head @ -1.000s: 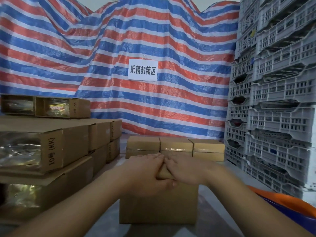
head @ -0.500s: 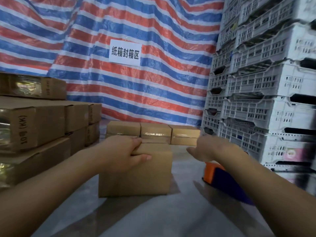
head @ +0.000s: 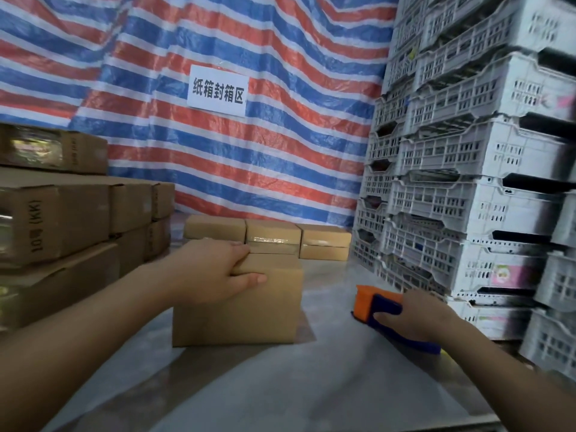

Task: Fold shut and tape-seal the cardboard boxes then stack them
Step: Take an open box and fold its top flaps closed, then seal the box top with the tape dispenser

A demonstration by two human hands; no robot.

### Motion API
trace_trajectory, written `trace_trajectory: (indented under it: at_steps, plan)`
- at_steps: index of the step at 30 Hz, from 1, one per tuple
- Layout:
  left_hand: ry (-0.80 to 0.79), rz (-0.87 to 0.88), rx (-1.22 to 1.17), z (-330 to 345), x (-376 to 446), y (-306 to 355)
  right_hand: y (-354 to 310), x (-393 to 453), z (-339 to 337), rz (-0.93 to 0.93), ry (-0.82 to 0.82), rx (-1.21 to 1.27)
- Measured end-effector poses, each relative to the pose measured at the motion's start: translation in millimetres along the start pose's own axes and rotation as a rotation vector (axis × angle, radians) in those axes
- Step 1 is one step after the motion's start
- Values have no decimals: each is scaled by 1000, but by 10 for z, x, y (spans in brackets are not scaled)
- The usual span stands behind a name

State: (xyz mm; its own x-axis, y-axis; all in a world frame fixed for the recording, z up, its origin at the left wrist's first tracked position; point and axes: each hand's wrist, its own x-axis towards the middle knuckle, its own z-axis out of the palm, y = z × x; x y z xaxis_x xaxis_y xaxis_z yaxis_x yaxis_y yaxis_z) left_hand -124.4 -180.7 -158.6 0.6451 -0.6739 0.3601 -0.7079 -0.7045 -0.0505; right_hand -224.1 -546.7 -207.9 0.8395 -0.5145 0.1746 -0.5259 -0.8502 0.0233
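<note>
Striped tarp (head: pixel 249 157) with a white sign (head: pixel 217 90) formed the backdrop; on the grey floor (head: pixel 280 385) before it sat the box (head: pixel 240 304), flaps folded down, untaped so far as could be seen, with three taped boxes (head: pixel 271 238) just behind it and grey crates (head: pixel 467 182) stacked to its right. Left hand (head: pixel 215 272) lay over the box's top near edge, fingers flat on the flaps, thumb curled down the front face, arm reaching in from lower left. Right hand (head: pixel 411 316), well right of the box, curled around the tape dispenser (head: pixel 383 310) on the floor; step judged as fetching tape, the next move calling for lifting it to the box's seam while the flaps are held.
</note>
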Motion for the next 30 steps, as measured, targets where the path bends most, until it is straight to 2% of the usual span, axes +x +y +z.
trace_trajectory:
  at_steps: [3,5,9,11,15,21,26,30]
  plan:
    - [-13,-11,-19,-3,0,12,-98,-21,-89,-31,74,89]
    - [-27,-25,-37,-11,-5,5,-241,-8,-295,-73,130,248]
    - [-53,-59,-132,-27,-17,14,-676,42,-894,-58,216,892]
    - [-51,-81,-227,-43,-15,25,-897,18,-1222,-102,191,1079]
    - [-56,-138,-357,-63,-14,24,-1304,-65,-1669,-269,-39,1296]
    - [-121,-212,-535,-134,20,-24,-1658,-29,-1697,-393,-263,1424]
    - [-167,-226,-596,-194,67,-31,-1674,39,-1546,-403,-437,1327]
    - [-143,-272,-768,-286,52,-13,-1632,54,-1523,-441,-485,1299]
